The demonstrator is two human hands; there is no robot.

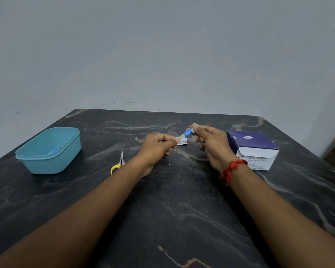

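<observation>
left hand [159,147] pinches white wrapper [182,141] | right hand [211,144] pinches blue strip [188,132] (touching the wrapper) | above dark table [182,209]

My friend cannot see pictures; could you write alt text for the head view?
Two hands hold a small packet over a dark marbled table: the left hand pinches its white end, the right hand its blue end. A teal tub and yellow scissors lie left, a purple alcohol swab box right.

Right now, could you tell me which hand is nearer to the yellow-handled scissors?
Left. The left hand pinches the packet just right of and beyond the scissors; the right hand pinches its other end, farther right, by the purple box.
</observation>
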